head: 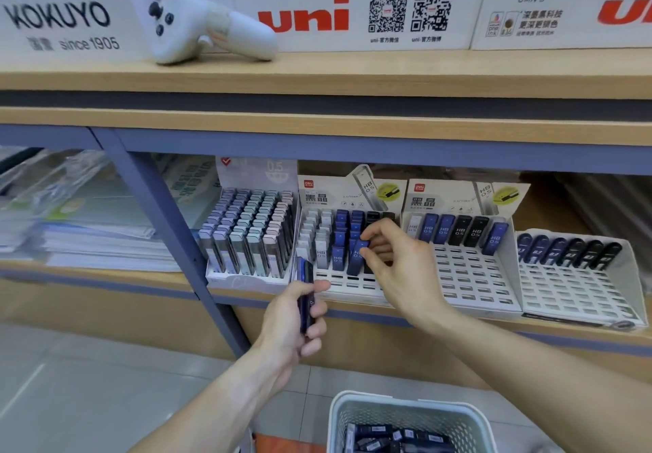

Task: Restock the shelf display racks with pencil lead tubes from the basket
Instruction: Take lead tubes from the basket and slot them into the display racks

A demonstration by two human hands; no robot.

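On the lower shelf, a blue plastic lead tube [357,256] was pinched in the right hand [395,262], half-seated in the white slotted cardboard rack [347,285]. Spare dark tubes [305,293] were clamped in the left hand [294,318]. Best kept upright and pressed straight down, probably.

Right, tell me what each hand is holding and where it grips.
The left hand grips a small bunch of dark tubes around their lower half. The right hand pinches one blue tube by its top end, over the rack.
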